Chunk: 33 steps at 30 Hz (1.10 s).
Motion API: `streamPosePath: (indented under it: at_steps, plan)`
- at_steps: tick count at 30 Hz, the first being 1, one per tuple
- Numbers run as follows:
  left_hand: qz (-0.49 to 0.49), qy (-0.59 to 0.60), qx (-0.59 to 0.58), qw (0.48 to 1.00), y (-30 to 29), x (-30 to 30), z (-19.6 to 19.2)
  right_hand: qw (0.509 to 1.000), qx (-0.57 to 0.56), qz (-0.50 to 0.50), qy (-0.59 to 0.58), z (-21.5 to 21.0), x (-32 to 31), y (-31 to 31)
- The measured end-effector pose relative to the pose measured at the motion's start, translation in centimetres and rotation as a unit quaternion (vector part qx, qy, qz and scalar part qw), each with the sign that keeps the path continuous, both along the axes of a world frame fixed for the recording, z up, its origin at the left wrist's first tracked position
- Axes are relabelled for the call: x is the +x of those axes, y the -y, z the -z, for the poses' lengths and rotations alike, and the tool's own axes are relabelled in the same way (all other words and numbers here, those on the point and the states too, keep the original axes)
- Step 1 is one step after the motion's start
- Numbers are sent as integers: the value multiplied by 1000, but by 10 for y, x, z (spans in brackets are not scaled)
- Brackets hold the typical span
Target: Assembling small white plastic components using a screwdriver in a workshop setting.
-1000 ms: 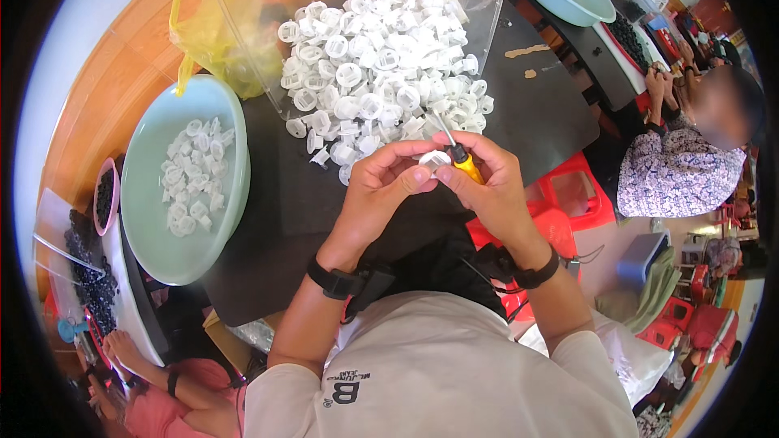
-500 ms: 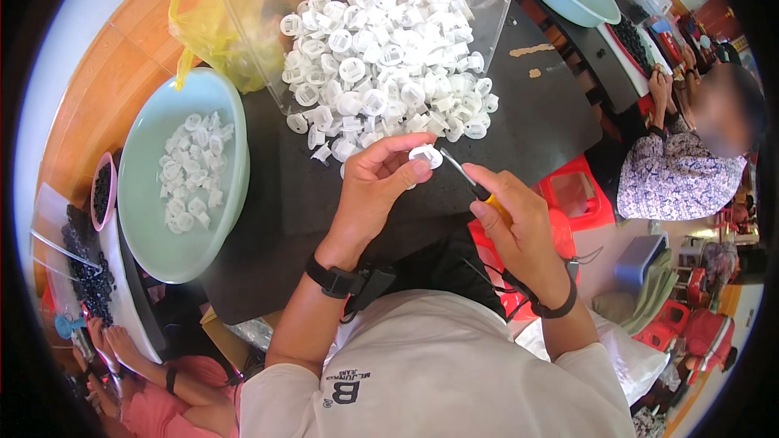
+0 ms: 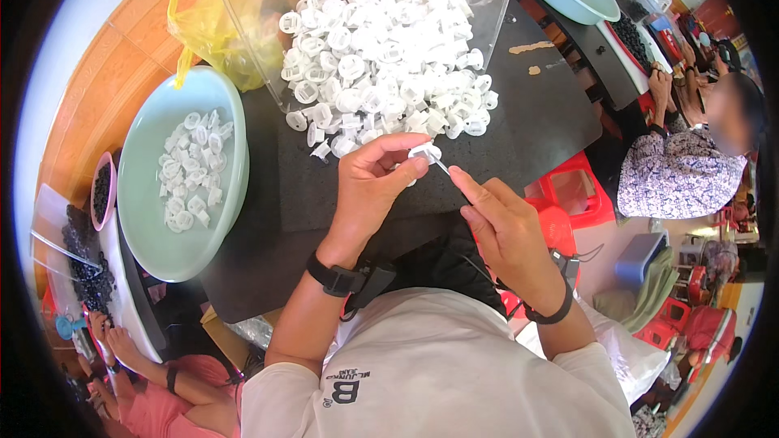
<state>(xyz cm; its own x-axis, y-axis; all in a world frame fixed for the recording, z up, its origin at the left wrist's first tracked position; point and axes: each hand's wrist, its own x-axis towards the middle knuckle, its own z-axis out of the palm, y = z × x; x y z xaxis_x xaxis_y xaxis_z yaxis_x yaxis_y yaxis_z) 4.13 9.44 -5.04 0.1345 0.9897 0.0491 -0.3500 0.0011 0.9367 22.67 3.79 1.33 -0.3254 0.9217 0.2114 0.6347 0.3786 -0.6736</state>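
- Two bare hands work above a dark counter [image 3: 535,126], and we look down on them from the wearer's head.
- The left hand [image 3: 375,174] pinches a small white plastic piece [image 3: 421,151] between thumb and fingertips, holding it up just on the near side of a heap.
- The right hand [image 3: 505,223] closes around a slim metal-shafted tool [image 3: 442,167], its handle hidden in the grip; the shaft points at the piece, though we cannot tell how far the tip enters it.
- Beyond the hands we see the heap of white plastic parts [image 3: 381,57], spread between the walls of a clear plastic container [image 3: 501,24], with some parts spilling onto the counter.
- To the left, we find a pale green basin [image 3: 146,203] holding a smaller cluster of similar white parts [image 3: 192,169]; a yellow plastic bag [image 3: 215,20] sits just behind it.
- Black bands [image 3: 331,277] circle both wrists.
- To the right, we spot a red stool [image 3: 599,195] beside the counter and, farther off, a co-worker in a patterned top [image 3: 682,178].
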Motion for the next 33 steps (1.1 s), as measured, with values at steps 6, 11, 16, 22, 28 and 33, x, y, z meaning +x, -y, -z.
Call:
streamPosePath:
  at_steps: [6, 11, 16, 22, 28, 33]
  plan:
    - [-6, 6, 12, 1000, 1, 1, 1, 1000, -4, 5, 13, -2, -3, 1]
    - [-1, 6, 18, 1000, 2, 2, 2, 999, 6, 13, 40, -2, -5, 4]
    - [19, -7, 33, 999, 3, 2, 2, 996, 16, 20, 91, -6, -8, 5]
    - [7, -51, 35, 998, 2, 4, 7, 995, 23, -10, 96, 0, 1, -8]
    - [14, -72, 28, 997, 1, 1, -1, 999, 14, -29, 31, -2, 4, -4]
    - [16, -19, 18, 1000, -1, 2, -3, 998, 12, 43, -34, 0, 6, 7]
